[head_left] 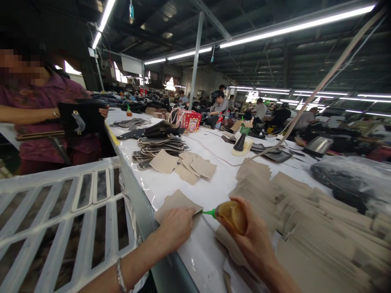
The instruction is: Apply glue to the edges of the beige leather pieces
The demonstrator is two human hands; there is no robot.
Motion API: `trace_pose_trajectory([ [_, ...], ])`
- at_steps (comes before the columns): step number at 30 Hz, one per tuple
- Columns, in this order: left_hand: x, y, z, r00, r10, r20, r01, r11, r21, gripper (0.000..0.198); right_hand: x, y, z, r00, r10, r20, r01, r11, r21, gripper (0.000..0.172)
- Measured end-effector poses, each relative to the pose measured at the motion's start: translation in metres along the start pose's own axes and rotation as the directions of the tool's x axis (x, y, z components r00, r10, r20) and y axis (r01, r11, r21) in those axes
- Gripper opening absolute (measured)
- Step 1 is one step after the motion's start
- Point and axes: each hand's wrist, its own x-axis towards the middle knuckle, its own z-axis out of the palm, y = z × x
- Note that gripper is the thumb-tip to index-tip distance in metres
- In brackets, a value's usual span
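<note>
My left hand (175, 227) lies closed on a tan leather piece (174, 202) at the near edge of the white table (214, 191), pressing it down. My right hand (249, 234) grips a small amber glue bottle (233, 215). The bottle's green nozzle (209, 212) touches the right edge of that leather piece. A metal bracelet sits on my left wrist.
A large spread of tan pieces (305, 211) lies to the right. More tan pieces (186, 165) and grey stacked parts (159, 148) sit farther back. A white slatted rack (61, 219) is on the left. A person (39, 106) holds a black bag (81, 118) at far left.
</note>
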Motion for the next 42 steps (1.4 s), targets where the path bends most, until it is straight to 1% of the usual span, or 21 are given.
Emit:
trace_pose_trajectory([
  [3, 0.0, 0.001, 0.001, 1.0, 0.011, 0.004, -0.011, 1.0, 0.025, 0.035, 0.002, 0.003, 0.0, 0.998, 0.065, -0.018, -0.064, 0.997, 0.045, 0.046],
  [6, -0.001, 0.003, 0.001, 1.0, 0.008, 0.004, -0.008, 0.999, 0.052, 0.034, 0.002, 0.006, 0.001, 0.997, 0.063, -0.045, -0.061, 0.997, 0.05, 0.046],
  [8, -0.002, 0.004, 0.002, 1.0, 0.008, -0.001, -0.008, 0.998, 0.059, 0.035, 0.001, 0.008, 0.001, 0.995, 0.091, -0.026, -0.089, 0.993, 0.079, 0.048],
  [11, -0.003, 0.003, 0.003, 0.999, 0.03, -0.024, -0.029, 0.998, 0.06, 0.037, 0.0, 0.009, 0.001, 0.984, 0.176, 0.029, -0.178, 0.971, 0.161, 0.053],
  [13, -0.003, 0.002, 0.003, 0.998, 0.047, -0.03, -0.045, 0.997, 0.062, 0.037, 0.001, 0.009, 0.001, 0.979, 0.202, 0.02, -0.203, 0.964, 0.175, 0.054],
  [16, -0.003, 0.002, 0.003, 0.998, 0.058, -0.028, -0.056, 0.996, 0.07, 0.035, 0.002, 0.011, 0.002, 0.98, 0.197, -0.025, -0.192, 0.97, 0.148, 0.053],
  [19, -0.003, 0.002, 0.003, 0.997, 0.069, -0.028, -0.067, 0.995, 0.07, 0.033, 0.0, 0.013, 0.001, 0.98, 0.201, 0.008, -0.2, 0.968, 0.152, 0.052],
  [22, -0.003, 0.002, 0.003, 0.997, 0.075, -0.03, -0.073, 0.996, 0.059, 0.034, 0.0, 0.016, -0.001, 0.974, 0.218, 0.058, -0.225, 0.953, 0.204, 0.053],
  [25, -0.003, 0.0, 0.001, 0.998, 0.057, -0.025, -0.056, 0.997, 0.047, 0.035, 0.002, 0.021, -0.001, 0.969, 0.245, 0.041, -0.248, 0.937, 0.247, 0.056],
  [28, -0.003, -0.001, -0.002, 0.999, 0.05, -0.006, -0.05, 0.999, 0.018, 0.036, 0.002, 0.024, 0.001, 0.964, 0.267, 0.018, -0.263, 0.932, 0.251, 0.057],
  [34, -0.004, 0.001, -0.007, 0.998, 0.064, 0.0, -0.064, 0.998, -0.012, 0.04, -0.005, 0.018, 0.003, 0.946, 0.294, 0.135, -0.323, 0.89, 0.322, 0.055],
  [39, -0.006, 0.003, -0.006, 0.999, 0.046, -0.003, -0.046, 0.999, 0.004, 0.041, -0.005, 0.017, 0.002, 0.946, 0.314, 0.086, -0.324, 0.886, 0.332, 0.057],
  [42, -0.008, 0.003, -0.008, 0.999, 0.044, 0.005, -0.044, 0.999, -0.005, 0.043, -0.007, 0.016, 0.004, 0.942, 0.304, 0.141, -0.335, 0.877, 0.345, 0.054],
])
